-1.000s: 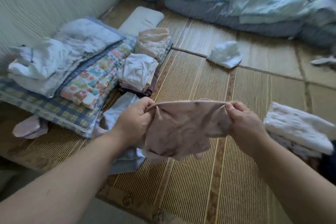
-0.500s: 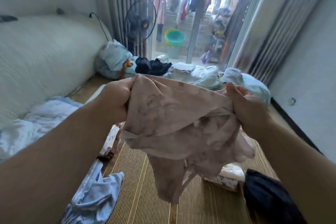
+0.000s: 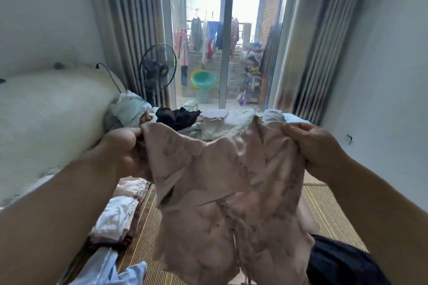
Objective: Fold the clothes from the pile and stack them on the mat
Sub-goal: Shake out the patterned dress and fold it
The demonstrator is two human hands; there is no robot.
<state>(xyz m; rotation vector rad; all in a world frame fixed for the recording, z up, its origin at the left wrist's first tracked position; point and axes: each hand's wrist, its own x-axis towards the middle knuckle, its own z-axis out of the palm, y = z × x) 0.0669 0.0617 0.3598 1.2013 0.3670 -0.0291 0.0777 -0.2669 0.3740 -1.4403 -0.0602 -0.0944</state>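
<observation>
Left hand (image 3: 122, 146) at nine o'clock and right hand (image 3: 312, 146) at three pinch the pink garment (image 3: 227, 192) by its top corners; it hangs spread above the woven mat (image 3: 328, 213).

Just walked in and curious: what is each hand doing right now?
Left hand: grips the pink garment at its top left corner.
Right hand: grips its top right corner.

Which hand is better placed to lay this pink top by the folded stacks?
Probably the left hand: the folded stacks lie beside its arm; the right hand holds the pink top farther away.
</observation>
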